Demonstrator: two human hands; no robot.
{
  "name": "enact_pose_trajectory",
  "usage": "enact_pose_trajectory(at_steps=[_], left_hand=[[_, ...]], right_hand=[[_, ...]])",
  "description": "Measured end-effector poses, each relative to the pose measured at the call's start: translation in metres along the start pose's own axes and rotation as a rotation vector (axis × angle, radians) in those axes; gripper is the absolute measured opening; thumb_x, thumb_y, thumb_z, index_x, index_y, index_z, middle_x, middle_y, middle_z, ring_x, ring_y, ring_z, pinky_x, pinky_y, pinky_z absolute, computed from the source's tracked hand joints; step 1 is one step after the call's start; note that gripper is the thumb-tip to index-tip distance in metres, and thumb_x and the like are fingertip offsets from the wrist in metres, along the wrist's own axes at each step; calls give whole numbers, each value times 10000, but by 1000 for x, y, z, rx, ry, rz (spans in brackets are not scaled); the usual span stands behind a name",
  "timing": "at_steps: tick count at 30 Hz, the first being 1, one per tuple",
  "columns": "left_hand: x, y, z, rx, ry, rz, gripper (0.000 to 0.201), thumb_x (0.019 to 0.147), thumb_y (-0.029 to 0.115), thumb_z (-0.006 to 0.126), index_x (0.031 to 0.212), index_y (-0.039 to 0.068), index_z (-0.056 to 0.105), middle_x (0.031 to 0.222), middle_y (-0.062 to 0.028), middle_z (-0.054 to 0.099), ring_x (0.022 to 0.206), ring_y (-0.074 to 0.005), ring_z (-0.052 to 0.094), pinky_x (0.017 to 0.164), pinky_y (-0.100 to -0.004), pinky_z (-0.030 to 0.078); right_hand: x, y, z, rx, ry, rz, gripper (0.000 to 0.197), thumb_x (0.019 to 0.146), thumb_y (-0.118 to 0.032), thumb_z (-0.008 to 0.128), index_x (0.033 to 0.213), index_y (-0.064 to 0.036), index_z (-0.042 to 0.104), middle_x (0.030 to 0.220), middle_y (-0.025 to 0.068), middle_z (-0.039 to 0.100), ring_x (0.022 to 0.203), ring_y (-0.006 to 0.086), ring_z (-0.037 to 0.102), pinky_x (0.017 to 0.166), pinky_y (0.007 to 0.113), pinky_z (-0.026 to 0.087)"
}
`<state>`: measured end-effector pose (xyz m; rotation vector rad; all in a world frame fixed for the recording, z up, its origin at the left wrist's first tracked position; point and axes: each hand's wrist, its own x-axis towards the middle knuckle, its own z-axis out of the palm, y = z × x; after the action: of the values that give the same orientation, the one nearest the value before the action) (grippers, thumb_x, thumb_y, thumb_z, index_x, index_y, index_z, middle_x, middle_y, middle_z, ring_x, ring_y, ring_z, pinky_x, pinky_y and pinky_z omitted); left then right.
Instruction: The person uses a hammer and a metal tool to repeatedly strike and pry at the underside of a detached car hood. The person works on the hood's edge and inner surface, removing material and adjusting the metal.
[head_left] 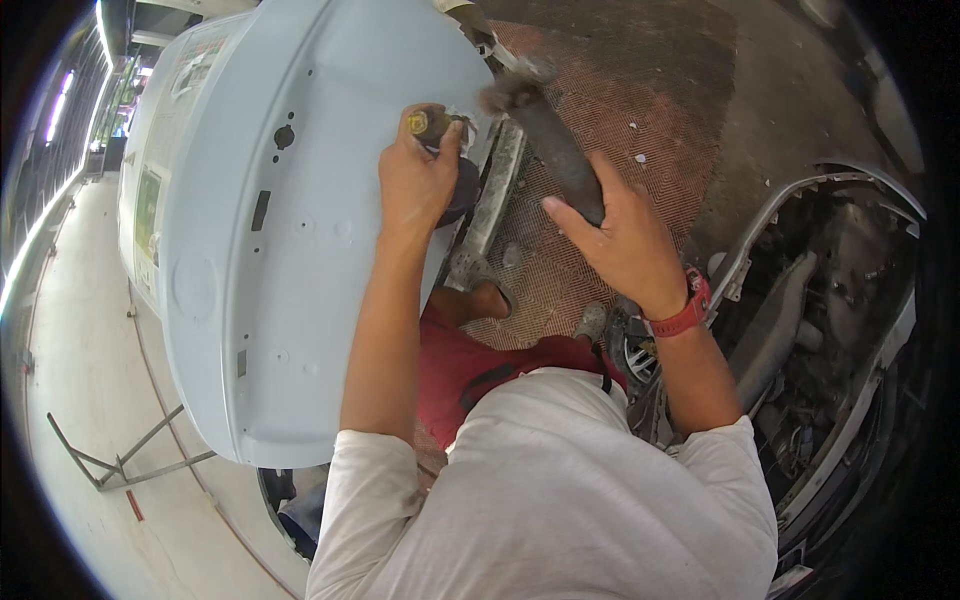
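Note:
My left hand (412,185) is closed around a dark hand tool (432,125) with a round yellow end, over the right edge of a pale grey primed car panel (330,180). A dark rounded part (462,192) shows below that hand; whether it belongs to the tool I cannot tell. To the right, my right hand (635,240) grips the lower end of a thick dark grey cylinder (558,150). Its far end is brown, ragged and blurred, somewhat like a brush. The cylinder tilts up and left toward the panel's edge. My fingers on its far side are partly hidden.
Holes and slots mark the panel's face. A whitish dusty bar (490,200) runs along its right edge. Below lies a reddish patterned mat (640,110) with small white scraps. An opened car engine bay (800,340) stands on my right, and a metal stand (120,470) at lower left.

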<state>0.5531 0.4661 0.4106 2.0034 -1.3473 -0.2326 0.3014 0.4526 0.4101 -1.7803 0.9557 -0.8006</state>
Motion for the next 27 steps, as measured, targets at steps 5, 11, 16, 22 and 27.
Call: enact_pose_trajectory(at_steps=[5,11,16,22,27], left_hand=[[5,-28,9,12,126,255,339,889,189,769,1088,-66,668,758,-265,702,678,-453,699,657,-497,539],[0,-17,9,74,48,111,292,959,227,759,1132,1,692,828,-209,750,713,-356,732,682,-418,553],[8,-35,15,-385,81,-190,294,1018,245,701,1095,-35,654,913,-167,794,847,-283,770,819,-388,576],[-9,-19,34,-372,171,-101,345,1051,223,706,1279,-17,608,1047,-137,776,933,-186,726,868,-318,562],[0,-3,18,-209,125,105,408,1002,237,740,1347,70,598,955,-149,770,681,-164,656,684,-300,526]], right_hand=[[15,-41,4,-110,4,-388,393,971,-264,731,1203,-5,547,727,225,680,720,451,711,627,524,537],[51,-15,1,-445,-85,-267,405,975,-275,722,1220,9,569,764,242,693,757,472,706,664,524,531],[18,-12,-6,-63,-5,-49,390,981,-295,711,1156,28,579,772,237,694,754,444,723,674,512,527],[-34,40,3,75,68,265,379,989,-324,721,1090,24,613,804,205,673,746,352,709,687,456,514],[-84,98,20,95,72,407,366,997,-314,724,1080,23,608,787,176,638,696,323,640,683,456,500]])
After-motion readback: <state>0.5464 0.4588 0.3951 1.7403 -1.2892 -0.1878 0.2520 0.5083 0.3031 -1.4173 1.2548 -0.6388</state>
